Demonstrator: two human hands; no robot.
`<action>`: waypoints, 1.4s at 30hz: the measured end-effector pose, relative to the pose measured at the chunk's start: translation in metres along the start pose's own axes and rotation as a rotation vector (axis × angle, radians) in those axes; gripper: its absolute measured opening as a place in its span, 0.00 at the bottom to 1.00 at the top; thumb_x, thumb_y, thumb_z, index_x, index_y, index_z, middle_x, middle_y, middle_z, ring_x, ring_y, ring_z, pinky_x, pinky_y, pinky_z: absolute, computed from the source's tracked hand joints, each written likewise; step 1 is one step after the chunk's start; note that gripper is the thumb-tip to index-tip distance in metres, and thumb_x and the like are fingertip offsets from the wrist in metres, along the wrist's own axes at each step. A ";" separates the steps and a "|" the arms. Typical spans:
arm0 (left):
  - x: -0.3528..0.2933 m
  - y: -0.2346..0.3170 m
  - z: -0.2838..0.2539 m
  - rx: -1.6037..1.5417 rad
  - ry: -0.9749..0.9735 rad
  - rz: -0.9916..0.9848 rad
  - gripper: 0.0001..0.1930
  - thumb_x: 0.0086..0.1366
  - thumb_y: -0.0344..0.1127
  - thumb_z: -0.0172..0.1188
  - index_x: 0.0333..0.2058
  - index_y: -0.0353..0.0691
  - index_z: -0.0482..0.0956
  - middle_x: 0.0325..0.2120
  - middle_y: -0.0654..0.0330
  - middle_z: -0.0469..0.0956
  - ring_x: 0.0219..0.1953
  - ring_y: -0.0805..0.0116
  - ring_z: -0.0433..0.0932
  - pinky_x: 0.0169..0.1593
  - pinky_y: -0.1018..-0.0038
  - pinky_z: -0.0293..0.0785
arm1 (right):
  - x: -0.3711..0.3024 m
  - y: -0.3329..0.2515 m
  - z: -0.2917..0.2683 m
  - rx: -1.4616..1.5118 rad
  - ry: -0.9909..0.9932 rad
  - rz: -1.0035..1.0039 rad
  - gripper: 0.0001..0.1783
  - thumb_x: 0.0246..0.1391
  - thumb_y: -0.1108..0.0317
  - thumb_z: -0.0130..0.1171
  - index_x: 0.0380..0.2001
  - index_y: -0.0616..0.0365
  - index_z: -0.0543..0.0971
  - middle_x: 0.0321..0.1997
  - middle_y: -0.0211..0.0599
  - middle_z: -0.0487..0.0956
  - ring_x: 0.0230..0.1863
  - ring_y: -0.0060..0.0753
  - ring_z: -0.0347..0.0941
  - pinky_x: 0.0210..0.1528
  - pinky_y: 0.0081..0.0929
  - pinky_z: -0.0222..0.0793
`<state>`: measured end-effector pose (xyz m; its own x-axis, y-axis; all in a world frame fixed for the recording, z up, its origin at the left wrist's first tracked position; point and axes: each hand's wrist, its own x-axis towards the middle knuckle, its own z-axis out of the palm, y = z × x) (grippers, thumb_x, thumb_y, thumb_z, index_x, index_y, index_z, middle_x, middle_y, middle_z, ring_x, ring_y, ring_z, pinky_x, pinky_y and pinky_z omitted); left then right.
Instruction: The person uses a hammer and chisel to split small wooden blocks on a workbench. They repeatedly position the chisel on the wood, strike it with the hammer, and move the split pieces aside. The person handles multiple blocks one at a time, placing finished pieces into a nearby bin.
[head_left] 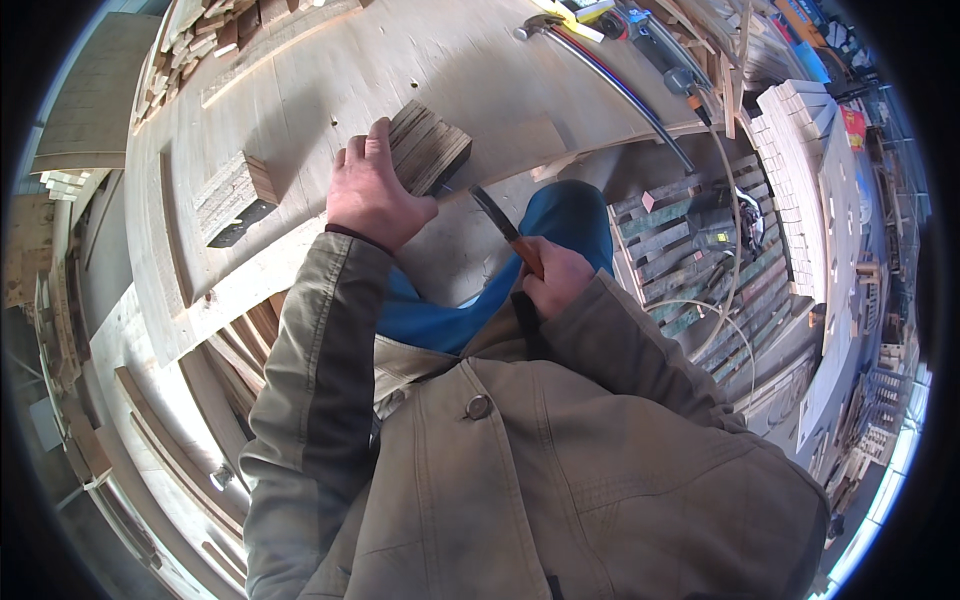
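Note:
My left hand [375, 195] presses against the left side of a layered wooden block [428, 145], its fingers up along the side and the thumb near the block's lower corner. The block stands on the pale plywood bench top [300, 100], close to the near edge. My right hand [558, 278] is closed around the orange-brown handle of a hammer [497, 218]. The hammer's dark upper end points toward the block's near face without clearly touching it. A second layered block [235, 195] sits to the left on the bench.
Wood offcuts [205, 40] are piled at the far left. A long striped bar [620, 85] and a corded tool [682, 85] lie at the far right. Slatted pallet wood [690, 240] and a hose [735, 260] are right of my knee [568, 220]. Stacked pale timber [800, 160] stands beyond.

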<state>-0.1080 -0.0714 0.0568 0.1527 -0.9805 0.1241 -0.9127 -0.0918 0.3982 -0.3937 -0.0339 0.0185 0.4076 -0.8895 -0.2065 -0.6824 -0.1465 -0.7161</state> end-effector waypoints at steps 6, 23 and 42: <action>0.000 -0.002 0.003 -0.009 0.011 0.009 0.55 0.46 0.42 0.77 0.72 0.35 0.62 0.57 0.41 0.74 0.62 0.39 0.73 0.70 0.53 0.73 | 0.001 -0.003 0.001 -0.375 0.032 -0.031 0.23 0.57 0.70 0.62 0.58 0.49 0.83 0.50 0.43 0.86 0.47 0.58 0.84 0.49 0.51 0.80; 0.000 0.001 0.000 0.005 -0.008 -0.019 0.55 0.46 0.43 0.77 0.73 0.36 0.62 0.58 0.41 0.74 0.63 0.38 0.73 0.70 0.53 0.72 | 0.006 0.001 -0.001 -0.111 -0.108 0.087 0.25 0.59 0.67 0.60 0.61 0.50 0.82 0.54 0.46 0.86 0.55 0.58 0.82 0.59 0.47 0.78; 0.000 0.000 -0.001 -0.028 -0.025 -0.015 0.56 0.46 0.44 0.78 0.73 0.35 0.61 0.59 0.41 0.74 0.63 0.39 0.72 0.70 0.53 0.72 | 0.030 -0.019 0.001 -0.236 -0.106 0.066 0.21 0.58 0.68 0.58 0.55 0.54 0.85 0.52 0.47 0.86 0.53 0.59 0.83 0.57 0.49 0.77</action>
<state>-0.1074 -0.0708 0.0572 0.1566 -0.9830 0.0957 -0.8992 -0.1018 0.4254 -0.3679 -0.0571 0.0250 0.4101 -0.8520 -0.3253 -0.8272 -0.1972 -0.5263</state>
